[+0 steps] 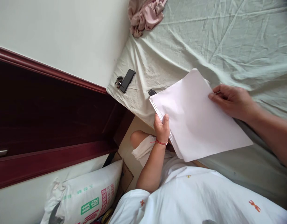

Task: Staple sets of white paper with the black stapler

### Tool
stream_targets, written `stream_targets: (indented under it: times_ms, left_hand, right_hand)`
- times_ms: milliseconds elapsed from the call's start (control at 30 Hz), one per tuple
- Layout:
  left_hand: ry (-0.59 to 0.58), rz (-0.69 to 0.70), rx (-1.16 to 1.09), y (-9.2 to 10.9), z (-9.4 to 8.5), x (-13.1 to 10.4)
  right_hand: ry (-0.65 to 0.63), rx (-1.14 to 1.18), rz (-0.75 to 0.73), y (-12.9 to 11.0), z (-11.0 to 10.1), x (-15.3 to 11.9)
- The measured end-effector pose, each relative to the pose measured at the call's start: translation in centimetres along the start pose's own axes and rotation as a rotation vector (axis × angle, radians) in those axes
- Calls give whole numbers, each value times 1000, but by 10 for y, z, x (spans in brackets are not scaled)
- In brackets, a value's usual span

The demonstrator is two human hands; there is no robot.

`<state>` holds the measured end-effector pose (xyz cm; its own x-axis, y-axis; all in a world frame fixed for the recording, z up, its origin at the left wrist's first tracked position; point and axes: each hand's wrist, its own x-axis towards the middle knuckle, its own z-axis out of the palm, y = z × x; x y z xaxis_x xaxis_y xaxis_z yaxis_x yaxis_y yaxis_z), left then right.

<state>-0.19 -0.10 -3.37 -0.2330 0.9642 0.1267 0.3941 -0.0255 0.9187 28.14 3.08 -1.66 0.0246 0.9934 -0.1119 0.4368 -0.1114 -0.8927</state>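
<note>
Left hand: thumb over top sheet, pinching the near-left edge, likely to keep the layers together.
Right hand: thumb and fingers at the opposite edge, probably steadying it; exact grip can't tell.
Paper stack: between both hands, above green sheet.

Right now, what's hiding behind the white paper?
Part of a black thing pokes out past the white paper, and green sheet shows around them. The rest is covered, so I can't tell what else is there.
</note>
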Motion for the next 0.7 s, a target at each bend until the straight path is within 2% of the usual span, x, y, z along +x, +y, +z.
stream_targets:
  times_ms: [100, 233, 367, 467, 533, 600, 700]
  left_hand:
    - [27, -46, -130, 3, 0, 3]
    - [100, -159, -384, 16, -8, 14]
    - [271, -220, -454, 27, -19, 35]
    - [395, -213, -491, 34, -22, 52]
    - [378, -195, -532, 39, -22, 61]
    - [294, -182, -593, 47, -19, 67]
    - [158, -164, -682, 60, -12, 69]
  right_hand:
    - [-38, -57, -133, 5, 1, 0]
    - [7, -43, -275, 8, 2, 1]
    - [13, 4, -256, 5, -2, 2]
    - [-108, -15, -208, 1, -9, 1]
    - [-249, -11, -189, 1, -14, 1]
    - [-363, 8, -159, 2, -17, 1]
    - [-427, 102, -66, 4, -18, 1]
